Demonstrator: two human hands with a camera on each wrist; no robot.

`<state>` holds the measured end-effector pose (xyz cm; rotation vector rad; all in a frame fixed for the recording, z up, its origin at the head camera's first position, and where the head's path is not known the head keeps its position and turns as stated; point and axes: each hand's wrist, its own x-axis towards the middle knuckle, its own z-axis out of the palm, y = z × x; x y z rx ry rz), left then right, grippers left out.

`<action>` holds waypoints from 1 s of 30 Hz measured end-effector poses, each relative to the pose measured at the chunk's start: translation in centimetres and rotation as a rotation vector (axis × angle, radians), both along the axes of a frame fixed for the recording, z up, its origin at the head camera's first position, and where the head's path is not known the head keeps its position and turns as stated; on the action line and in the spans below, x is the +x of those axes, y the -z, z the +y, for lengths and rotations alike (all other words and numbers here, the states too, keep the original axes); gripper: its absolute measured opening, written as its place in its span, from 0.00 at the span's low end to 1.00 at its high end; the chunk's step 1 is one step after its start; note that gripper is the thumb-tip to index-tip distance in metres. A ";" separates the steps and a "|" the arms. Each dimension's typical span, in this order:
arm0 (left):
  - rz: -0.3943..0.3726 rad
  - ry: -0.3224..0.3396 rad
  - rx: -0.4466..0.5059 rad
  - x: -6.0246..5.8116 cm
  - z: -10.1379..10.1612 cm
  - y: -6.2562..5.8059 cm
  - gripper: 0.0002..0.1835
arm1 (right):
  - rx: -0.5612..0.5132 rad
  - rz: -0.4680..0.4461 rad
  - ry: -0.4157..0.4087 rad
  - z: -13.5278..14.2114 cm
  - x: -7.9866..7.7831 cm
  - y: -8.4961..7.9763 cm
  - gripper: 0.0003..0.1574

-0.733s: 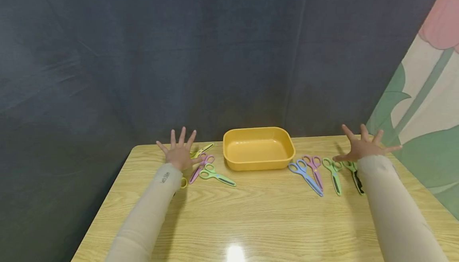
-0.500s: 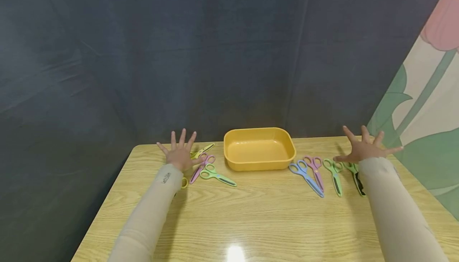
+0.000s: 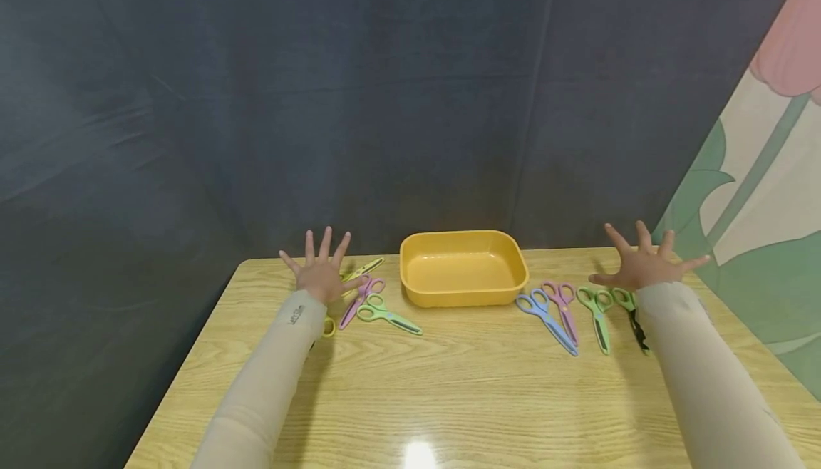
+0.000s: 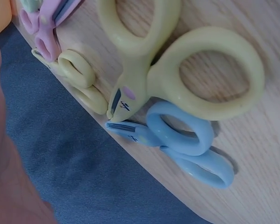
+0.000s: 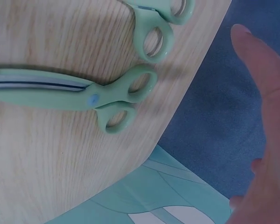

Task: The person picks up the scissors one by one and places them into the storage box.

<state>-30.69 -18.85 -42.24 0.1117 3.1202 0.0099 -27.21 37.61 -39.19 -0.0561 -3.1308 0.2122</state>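
Both hands are raised over the far part of the table with fingers spread, holding nothing. My left hand (image 3: 321, 280) hovers beside a yellow pair of scissors (image 3: 365, 267), a pink pair (image 3: 354, 305) and a green pair (image 3: 394, 320). In the left wrist view a large yellow pair (image 4: 135, 70) and a blue pair (image 4: 149, 136) lie on the wood; the arm mostly hides them from the head camera. My right hand (image 3: 641, 269) is above two green pairs (image 3: 600, 326), the outermost partly covered by the sleeve. Closer to the middle lie a blue pair (image 3: 556, 330) and a pink pair (image 3: 566, 316).
A yellow rectangular tray (image 3: 465, 299) stands at the table's back, between the two groups of scissors. Behind the wooden table (image 3: 449, 398) hangs a dark cloth (image 3: 385, 98). A wall painted with a flower (image 3: 770, 269) borders the right side.
My right hand has shifted slightly left, its fingers still spread. The left hand stays almost where it was, and the scissors and tray have not moved.
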 end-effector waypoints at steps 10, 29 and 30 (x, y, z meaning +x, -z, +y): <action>0.031 0.022 0.026 -0.5 0.3 0.0 0.58 | -0.014 -0.012 0.000 0.1 -0.1 -0.1 0.81; 0.075 0.140 0.147 0.3 3.0 -0.6 0.56 | -0.095 -0.052 -0.085 -1.8 -0.6 -1.2 0.77; 0.081 0.152 0.153 0.3 3.3 -0.5 0.56 | -0.103 -0.054 -0.092 -2.1 -0.6 -1.2 0.76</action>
